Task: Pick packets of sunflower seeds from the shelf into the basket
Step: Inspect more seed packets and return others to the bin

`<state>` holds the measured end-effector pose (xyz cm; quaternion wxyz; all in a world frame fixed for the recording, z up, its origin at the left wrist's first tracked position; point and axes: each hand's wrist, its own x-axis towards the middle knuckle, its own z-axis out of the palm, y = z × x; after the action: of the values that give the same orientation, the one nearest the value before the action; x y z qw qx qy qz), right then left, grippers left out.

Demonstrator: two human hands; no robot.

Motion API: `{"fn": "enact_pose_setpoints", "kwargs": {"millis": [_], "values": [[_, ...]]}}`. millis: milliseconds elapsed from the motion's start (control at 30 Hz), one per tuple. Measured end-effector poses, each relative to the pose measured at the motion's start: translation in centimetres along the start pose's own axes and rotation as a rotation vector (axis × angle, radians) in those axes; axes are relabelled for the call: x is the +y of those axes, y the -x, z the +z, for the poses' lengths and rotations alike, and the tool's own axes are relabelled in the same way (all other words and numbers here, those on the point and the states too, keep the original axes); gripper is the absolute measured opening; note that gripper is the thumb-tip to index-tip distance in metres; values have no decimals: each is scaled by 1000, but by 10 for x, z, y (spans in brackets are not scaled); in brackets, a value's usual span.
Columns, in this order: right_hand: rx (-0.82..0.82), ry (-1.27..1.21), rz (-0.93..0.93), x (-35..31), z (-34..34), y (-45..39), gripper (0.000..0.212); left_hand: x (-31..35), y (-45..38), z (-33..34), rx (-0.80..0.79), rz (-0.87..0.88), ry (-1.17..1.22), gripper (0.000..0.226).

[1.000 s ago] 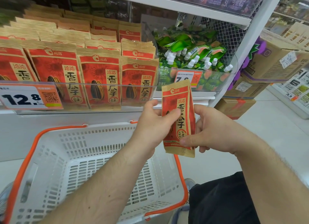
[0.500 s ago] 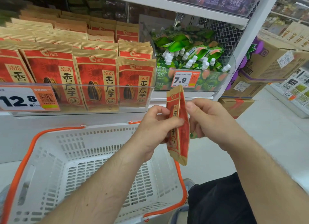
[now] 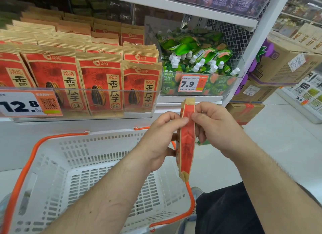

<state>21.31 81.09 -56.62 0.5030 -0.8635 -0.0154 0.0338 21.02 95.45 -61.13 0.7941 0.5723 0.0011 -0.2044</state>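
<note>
Packet: one red sunflower-seed packet [image 3: 186,139] held edge-on, upright, over the basket's right rim.
Left hand [image 3: 162,143]: thumb and fingers pinch the packet's left side.
Right hand [image 3: 217,127]: fingers pinch its upper right edge.
Basket [image 3: 97,165]: white with orange handles, below the hands.
Shelf [image 3: 78,124]: more packets [image 3: 101,83] stand in rows behind a clear front.

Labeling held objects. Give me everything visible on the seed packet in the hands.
The seed packet is a flat red pouch with tan, paper-like sealed ends, held upright and turned nearly edge-on, so its print is unreadable. Left hand and right hand both pinch its upper half. It hangs over the right rim of the white basket, not yet inside.
</note>
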Motion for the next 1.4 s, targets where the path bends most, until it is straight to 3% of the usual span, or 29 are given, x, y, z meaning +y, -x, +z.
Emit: {"fn": "enact_pose_setpoints", "kwargs": {"millis": [267, 433, 667, 1033, 1233, 1300, 1400], "values": [[-7, -22, -5, -1, 1, 1, 22, 0, -1, 0, -6, -18, 56, 21], [-114, 25, 21, -2, -5, 3, 7, 0, -3, -2, 10, -20, 99, 16], [-200, 128, 17, -2, -7, 5, 3, -2, -3, -3, 27, -37, 108, 18], [-555, 306, 92, -13, -9, 19, 96, -6, -7, -6, 50, -101, 232, 17], [-599, 272, 48, -14, -14, 18, 99, -9, -9, -6, 46, -121, 234, 20], [-554, 236, 74, -10, -15, 17, 98, -9, -10, -7, 30, -126, 263, 18], [-421, 227, 121, -7, -19, 13, 97, -7, -9, -5, 8, -147, 356, 40]]}}
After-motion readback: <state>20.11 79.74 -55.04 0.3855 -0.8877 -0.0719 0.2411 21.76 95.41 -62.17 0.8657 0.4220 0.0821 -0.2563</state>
